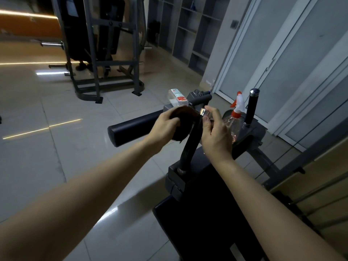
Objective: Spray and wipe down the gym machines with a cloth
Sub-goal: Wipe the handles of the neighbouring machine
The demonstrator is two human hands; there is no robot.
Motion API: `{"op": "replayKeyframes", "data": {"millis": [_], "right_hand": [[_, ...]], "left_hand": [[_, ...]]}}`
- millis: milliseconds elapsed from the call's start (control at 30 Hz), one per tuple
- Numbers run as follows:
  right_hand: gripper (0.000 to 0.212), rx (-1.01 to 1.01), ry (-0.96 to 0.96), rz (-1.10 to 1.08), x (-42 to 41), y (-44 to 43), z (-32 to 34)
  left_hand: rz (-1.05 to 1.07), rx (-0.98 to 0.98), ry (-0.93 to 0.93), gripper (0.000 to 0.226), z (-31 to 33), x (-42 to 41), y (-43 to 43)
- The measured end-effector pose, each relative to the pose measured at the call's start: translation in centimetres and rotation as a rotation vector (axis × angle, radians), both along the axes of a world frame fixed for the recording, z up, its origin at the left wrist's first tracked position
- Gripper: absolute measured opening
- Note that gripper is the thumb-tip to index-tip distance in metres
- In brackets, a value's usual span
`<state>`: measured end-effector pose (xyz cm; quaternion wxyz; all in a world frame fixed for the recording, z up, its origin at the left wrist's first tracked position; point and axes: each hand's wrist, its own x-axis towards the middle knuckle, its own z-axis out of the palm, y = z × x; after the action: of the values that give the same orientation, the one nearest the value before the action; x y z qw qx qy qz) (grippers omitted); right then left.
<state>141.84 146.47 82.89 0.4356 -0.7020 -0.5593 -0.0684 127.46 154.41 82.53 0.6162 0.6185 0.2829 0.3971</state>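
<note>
My left hand [165, 127] grips a dark brown cloth [183, 125] and presses it against the top of a black handle bar [190, 146] of the gym machine [203, 204]. My right hand [216, 132] pinches the chrome end cap [204, 111] of that same handle with thumb and fingers. A clear spray bottle [234, 123] with a white and orange trigger head lies on the machine just beyond my right hand, partly hidden by it. A black padded roller [131, 129] sticks out to the left behind the cloth.
A second upright black handle [251, 108] with a chrome cap stands right of the spray bottle. A clear plastic bottle [178, 97] lies on the machine's far arm. Another grey machine frame [105, 53] stands on the tiled floor at the back. Shelves and glass doors line the right.
</note>
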Motion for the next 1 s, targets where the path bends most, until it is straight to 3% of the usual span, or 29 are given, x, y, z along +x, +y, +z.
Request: {"op": "replayKeyframes", "data": {"millis": [67,200,300,400,567,633,733,800,1000], "right_hand": [[0.03,0.003,-0.001,0.012,-0.1,-0.2,0.1],[0.031,0.011,-0.002,-0.01,0.0,-0.1,0.0],[0.031,0.006,0.033,0.005,-0.2,0.0,-0.3],[0.031,0.01,0.043,0.012,-0.2,0.1,-0.4],[0.031,-0.014,0.035,0.029,0.0,0.0,-0.2],[0.031,-0.01,0.033,0.022,0.1,0.0,-0.1],[0.031,-0.008,0.042,0.025,0.3,0.0,-0.2],[0.031,-0.013,0.057,0.04,0.5,-0.1,-0.2],[0.035,0.038,0.048,0.049,1.3,0.0,0.1]], "left_hand": [[-0.098,-0.056,-0.056,0.048,0.8,2.2,-0.7],[-0.026,-0.021,-0.074,0.036,-3.3,2.5,-3.4],[-0.048,0.008,0.022,0.043,-6.6,-0.1,-4.6],[-0.038,0.189,0.165,0.051,-9.1,-2.1,-5.0],[-0.074,0.316,0.431,0.039,-9.7,-3.9,-3.5],[-0.055,0.201,0.33,0.041,-7.0,-3.5,-2.9],[0.036,-0.108,0.031,0.027,-2.3,-1.3,-1.4],[-0.03,-0.217,-0.11,0.026,0.0,1.0,-1.0],[0.037,-0.149,-0.064,0.039,-2.3,3.6,-3.5]]}}
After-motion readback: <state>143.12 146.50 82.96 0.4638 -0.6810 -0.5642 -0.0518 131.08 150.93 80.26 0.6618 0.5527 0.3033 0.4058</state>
